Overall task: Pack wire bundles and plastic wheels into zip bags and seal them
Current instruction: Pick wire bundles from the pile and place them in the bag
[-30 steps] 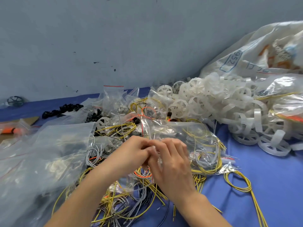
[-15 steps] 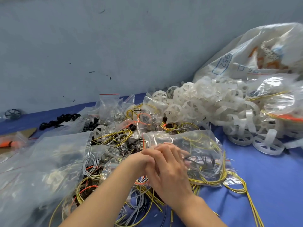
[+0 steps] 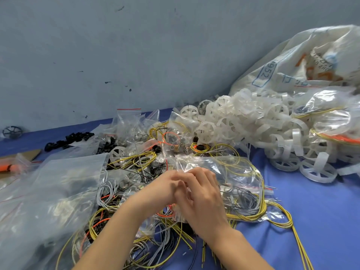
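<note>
Now pinching a zip bag (image 3: 233, 172) with both hands.

Grips the bag's near left edge with the left hand (image 3: 165, 189) and the right hand (image 3: 203, 201), side by side and touching, fingers (image 3: 197, 172) curled and grasping the clear plastic. Holds the bag low over a heap of loose wires (image 3: 181, 236) on the blue counter (image 3: 321, 221). Shows a wire bundle (image 3: 243, 201) inside it, grey and yellow loops, down at the right end. Sits just in front of the white plastic wheels (image 3: 253, 121) piled at the back right, against a big white sack (image 3: 311, 61). Lies beside a large clear bag (image 3: 48, 191) on the left, with small black parts (image 3: 74, 137) and more little zip bags (image 3: 128, 119) behind, near the grey wall (image 3: 136, 55).
</note>
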